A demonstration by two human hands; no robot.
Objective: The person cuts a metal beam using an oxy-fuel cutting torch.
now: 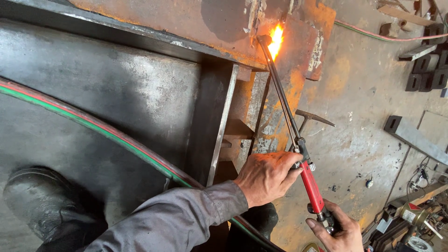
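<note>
A cutting torch [311,184] with a red handle and a long thin tube reaches up to a bright orange flame [276,39] at the edge of a rusty steel plate [289,79]. My left hand [267,177], in a grey sleeve, grips the torch where the tube meets the handle. At the bottom edge, my right hand [337,232] holds the rear end of the handle by its valves. The flame touches the plate near its top corner.
A red and green twin hose [93,125] curves across a dark steel slab [116,88]. My black boot [44,205] stands on it at lower left. A chipping hammer [311,118] lies on the rusty floor. Steel offcuts [427,70] and a square tube [413,136] lie at right.
</note>
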